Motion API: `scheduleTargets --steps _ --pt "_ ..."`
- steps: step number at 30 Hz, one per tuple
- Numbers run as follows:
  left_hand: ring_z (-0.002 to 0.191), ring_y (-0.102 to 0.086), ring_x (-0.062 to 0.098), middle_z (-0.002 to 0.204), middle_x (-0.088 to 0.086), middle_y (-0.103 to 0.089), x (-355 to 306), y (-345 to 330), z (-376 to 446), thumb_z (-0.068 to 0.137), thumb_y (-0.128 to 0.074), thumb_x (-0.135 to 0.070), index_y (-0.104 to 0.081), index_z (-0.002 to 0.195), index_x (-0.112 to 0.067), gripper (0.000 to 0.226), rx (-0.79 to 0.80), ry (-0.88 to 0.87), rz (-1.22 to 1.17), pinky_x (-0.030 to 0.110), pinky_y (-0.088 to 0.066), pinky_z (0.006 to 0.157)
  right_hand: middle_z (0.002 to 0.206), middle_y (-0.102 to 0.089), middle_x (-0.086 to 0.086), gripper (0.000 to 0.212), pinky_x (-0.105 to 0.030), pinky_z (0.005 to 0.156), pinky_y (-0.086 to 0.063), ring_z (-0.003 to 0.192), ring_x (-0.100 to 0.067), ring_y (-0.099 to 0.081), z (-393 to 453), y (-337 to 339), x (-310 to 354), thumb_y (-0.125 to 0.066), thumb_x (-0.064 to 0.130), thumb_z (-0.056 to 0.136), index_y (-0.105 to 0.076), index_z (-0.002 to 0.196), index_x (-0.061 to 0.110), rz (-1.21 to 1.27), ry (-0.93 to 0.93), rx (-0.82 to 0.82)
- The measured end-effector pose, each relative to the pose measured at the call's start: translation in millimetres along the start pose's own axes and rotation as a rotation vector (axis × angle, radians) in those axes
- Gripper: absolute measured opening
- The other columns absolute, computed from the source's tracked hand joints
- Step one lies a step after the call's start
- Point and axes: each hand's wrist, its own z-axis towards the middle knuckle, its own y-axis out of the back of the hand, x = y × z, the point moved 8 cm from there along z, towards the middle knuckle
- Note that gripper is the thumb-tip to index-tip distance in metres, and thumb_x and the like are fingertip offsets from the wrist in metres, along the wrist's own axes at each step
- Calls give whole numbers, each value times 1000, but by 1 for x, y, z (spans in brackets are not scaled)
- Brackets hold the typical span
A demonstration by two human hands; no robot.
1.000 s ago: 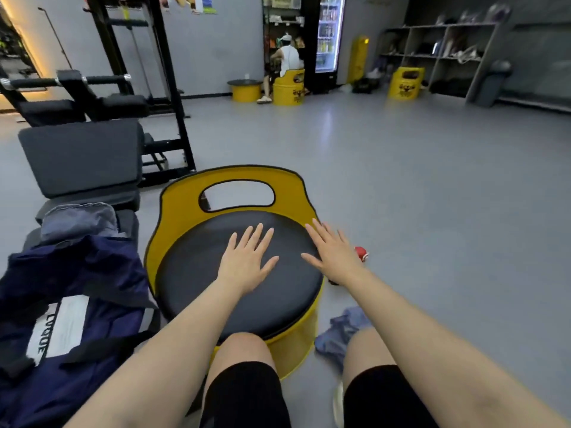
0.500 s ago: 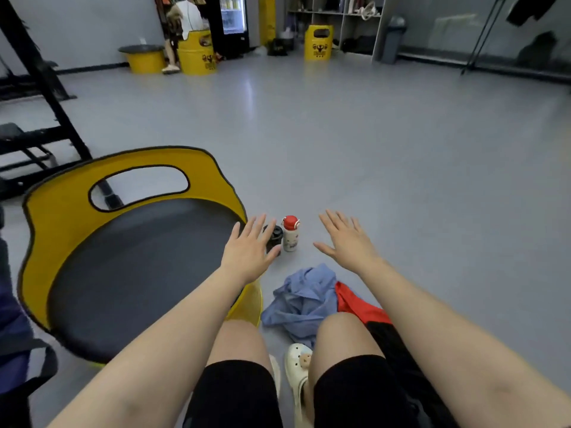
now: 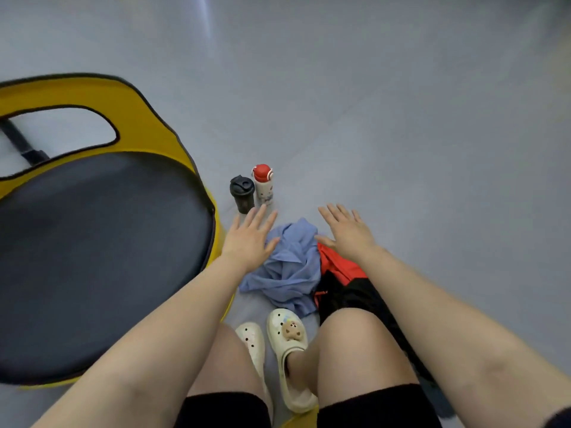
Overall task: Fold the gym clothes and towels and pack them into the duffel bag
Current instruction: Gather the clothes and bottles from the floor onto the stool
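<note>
Both hands, left hand (image 3: pixel 249 239) and right hand (image 3: pixel 347 231), hovered empty with fingers spread over the crumpled blue shirt (image 3: pixel 289 270); the red-and-black shorts (image 3: pixel 338 278) lay at its 3 o'clock. Gathering looked underway; next, likely pinch the shirt.

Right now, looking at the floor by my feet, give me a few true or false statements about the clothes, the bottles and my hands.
1. Both hands, left and right, are spread open, holding nothing. True.
2. The blue shirt is neatly folded. False: it lies crumpled on the floor.
3. The two bottles, black and white, stand upright. True.
4. The white bottle has a blue cap. False: its cap is red.
5. Red and black clothing lies beside the blue shirt. True.
</note>
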Motion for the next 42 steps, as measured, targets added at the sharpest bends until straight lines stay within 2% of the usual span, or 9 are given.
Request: scheduleTargets --steps 11,18,23,27,30,32,35,39,42 --pt "147 3 21 160 3 10 -16 -98 99 100 -23 -52 10 151 -25 67 186 -153 47 42 -3 117 162 -4 -3 77 -42 118 -5 149 -21 -4 70 -117 -37 -43 53 95 -6 154 20 15 32 149" --pt "146 13 26 158 5 20 -44 -189 136 94 -35 -61 17 149 -27 83 347 -329 108 51 -1 117 161 8 -5 100 -43 118 0 149 -22 3 109 -191 -50 -55 63 84 4 153 21 -85 156 257" --pt "143 22 34 155 5 29 -60 -240 153 83 -39 -74 24 146 -24 103 399 -309 151 64 4 110 160 15 -7 108 -46 118 4 148 -24 9 135 -234 -56 -58 66 80 8 153 21 -116 179 288" --pt "137 29 43 151 9 34 -76 -278 162 74 -46 -80 24 147 -19 119 476 -243 135 71 -1 106 160 11 -8 111 -50 117 1 148 -27 7 140 -260 -53 -63 65 75 2 154 21 -72 208 286" --pt "135 30 46 150 10 37 -75 -299 164 83 -47 -70 26 147 -18 109 484 -177 168 70 -9 107 160 -10 -12 112 -57 114 -11 147 -34 -12 141 -276 -43 -72 63 66 -19 152 16 -68 243 243" --pt "136 30 45 150 9 37 -70 -309 166 92 -46 -54 27 146 -17 98 472 -129 140 65 -13 111 156 -26 -13 112 -59 110 -21 143 -35 -26 141 -287 -43 -78 64 57 -35 147 13 -73 235 232" --pt "137 27 44 151 9 36 -60 -319 174 97 -49 -30 25 147 -17 90 440 -125 159 57 -19 114 140 -51 -14 116 -60 96 -41 126 -35 -52 145 -297 -46 -79 74 37 -58 132 11 -74 199 190" --pt "139 26 42 152 8 35 -46 -320 188 100 -44 -20 24 147 -17 83 429 -180 215 57 -20 114 151 -37 -14 118 -58 107 -30 137 -33 -39 143 -300 -51 -82 67 45 -42 144 15 -136 183 180" --pt "139 28 38 151 2 37 -20 -315 204 100 -43 -14 24 147 -21 82 401 -174 264 58 -20 113 141 -50 -14 122 -57 99 -39 126 -32 -52 144 -300 -57 -87 63 31 -50 138 17 -123 164 208"
